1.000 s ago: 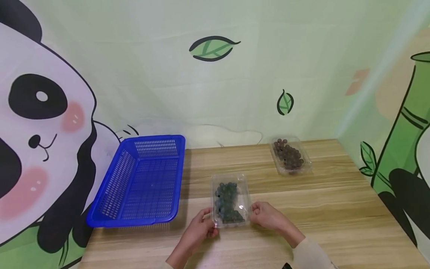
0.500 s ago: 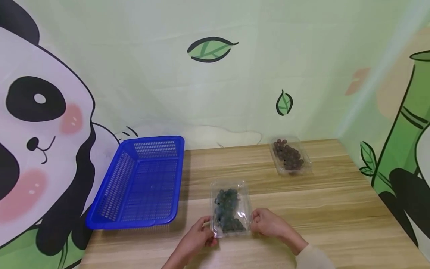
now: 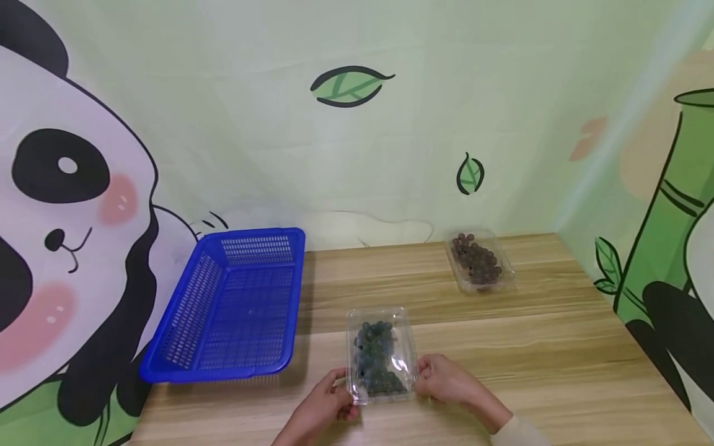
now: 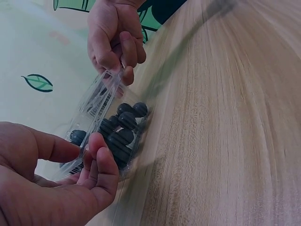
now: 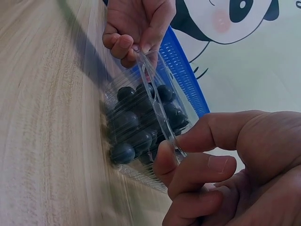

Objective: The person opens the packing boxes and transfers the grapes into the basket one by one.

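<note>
A clear plastic clamshell box (image 3: 401, 347) stands in the middle of the near table in the head view, with dark grapes (image 3: 375, 359) inside. My left hand (image 3: 326, 402) pinches its left rim near the front corner. At the opposite side, my right hand (image 3: 446, 381) pinches the rim between thumb and fingers. Both wrist views show the fingertips (image 4: 96, 146) on the thin plastic edges, where lid and tray meet. The grapes (image 5: 136, 136) look round and blue-black through the ribbed wall.
A blue perforated plastic basket (image 3: 295, 297) sits at the table's left. Toward the back right lies another clear box (image 3: 504, 282) with reddish-brown grapes (image 3: 476, 260). A printed fabric wall (image 3: 390, 155) borders the wooden table (image 3: 535, 328) behind.
Both hands have drawn the box of dark grapes a short way toward me, keeping their pinch on its rim. The basket and the other box stay where they were.
</note>
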Tool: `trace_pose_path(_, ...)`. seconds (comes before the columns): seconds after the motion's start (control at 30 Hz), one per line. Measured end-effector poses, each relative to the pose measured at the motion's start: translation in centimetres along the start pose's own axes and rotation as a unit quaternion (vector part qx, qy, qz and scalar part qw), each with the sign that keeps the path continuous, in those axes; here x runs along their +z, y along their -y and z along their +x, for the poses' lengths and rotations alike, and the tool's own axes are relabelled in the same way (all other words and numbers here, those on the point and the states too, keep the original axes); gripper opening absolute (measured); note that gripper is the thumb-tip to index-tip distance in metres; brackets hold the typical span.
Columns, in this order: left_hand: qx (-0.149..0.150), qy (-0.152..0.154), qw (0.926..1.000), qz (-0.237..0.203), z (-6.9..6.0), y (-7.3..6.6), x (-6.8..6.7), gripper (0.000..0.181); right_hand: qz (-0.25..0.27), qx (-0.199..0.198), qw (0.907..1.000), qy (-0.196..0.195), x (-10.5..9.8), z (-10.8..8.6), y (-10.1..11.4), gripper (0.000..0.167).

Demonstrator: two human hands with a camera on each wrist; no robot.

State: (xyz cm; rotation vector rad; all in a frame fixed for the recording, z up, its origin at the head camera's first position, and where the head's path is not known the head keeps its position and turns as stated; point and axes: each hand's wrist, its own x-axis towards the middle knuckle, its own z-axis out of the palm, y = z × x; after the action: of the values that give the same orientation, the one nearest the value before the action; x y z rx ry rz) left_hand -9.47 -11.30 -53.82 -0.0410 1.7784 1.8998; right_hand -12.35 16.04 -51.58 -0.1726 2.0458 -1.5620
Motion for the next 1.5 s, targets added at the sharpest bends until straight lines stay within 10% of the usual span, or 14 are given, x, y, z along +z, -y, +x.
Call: trace_pose_path(1.5,0.006,-0.090,0.9952,-0.038,0.6,0.1,0.6,0.017,0.038,0.011,0.9992,-0.006,0.5,-0.2,-1.4,0.025)
